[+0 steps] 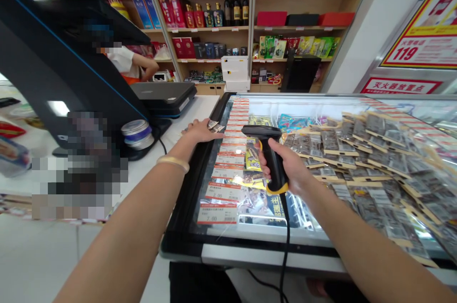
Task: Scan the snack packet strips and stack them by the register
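My right hand (282,162) is wrapped around the grip of a black and yellow barcode scanner (262,131), held above the glass-topped freezer; its cable hangs down in front. My left hand (200,130), with a pale bangle on the wrist, reaches to the freezer's left edge beside the white counter. Small clear packets (215,126) show between its thumb and fingers, partly hidden by the hand. Many flat packets with tan card edges (374,150) lie heaped on the right part of the glass.
Price labels (223,191) run along the freezer's (221,234) left side. A dark checkout screen stand (89,84), a black flat device (162,95) and stacked round tins (137,134) occupy the counter (171,150). Another person's arm (143,62) shows behind. Stocked shelves (207,31) line the wall.
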A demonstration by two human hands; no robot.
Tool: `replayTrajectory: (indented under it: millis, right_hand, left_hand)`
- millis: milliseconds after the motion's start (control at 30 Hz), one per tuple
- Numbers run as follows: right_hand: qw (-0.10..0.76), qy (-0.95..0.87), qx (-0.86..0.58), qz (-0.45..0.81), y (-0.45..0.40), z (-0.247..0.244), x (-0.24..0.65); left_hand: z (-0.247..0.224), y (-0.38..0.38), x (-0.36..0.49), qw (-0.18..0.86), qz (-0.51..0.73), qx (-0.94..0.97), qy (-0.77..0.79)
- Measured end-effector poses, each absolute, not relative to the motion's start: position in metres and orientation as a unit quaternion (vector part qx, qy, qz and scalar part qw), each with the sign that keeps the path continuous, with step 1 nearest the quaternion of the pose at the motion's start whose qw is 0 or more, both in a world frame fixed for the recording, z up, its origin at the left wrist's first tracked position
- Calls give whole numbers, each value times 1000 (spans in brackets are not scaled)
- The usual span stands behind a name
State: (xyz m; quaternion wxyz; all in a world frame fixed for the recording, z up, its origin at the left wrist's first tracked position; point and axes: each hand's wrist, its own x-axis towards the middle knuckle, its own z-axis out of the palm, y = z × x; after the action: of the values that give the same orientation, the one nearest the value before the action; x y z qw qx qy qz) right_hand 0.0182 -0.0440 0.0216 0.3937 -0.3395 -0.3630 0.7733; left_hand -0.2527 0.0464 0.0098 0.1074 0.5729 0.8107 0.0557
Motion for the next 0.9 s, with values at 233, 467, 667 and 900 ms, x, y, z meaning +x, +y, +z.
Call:
replayTrajectory:
  millis: [233,467,667,900]
  right_hand:
    - [395,-368,-340,770,-45,21,19]
    - [399,-370,-339,767,-50,25,32]
    - [413,-367,-365,749,-55,25,57]
    - [416,-374,-358,748,-48,19,82]
  left_hand:
    - [9,20,-242,41,75,621,779]
    - [1,-17,-188,-33,88,712,696]
    - [5,-29,-169,38,79,752,654]
    - [17,-5,-208,83,87,620,775]
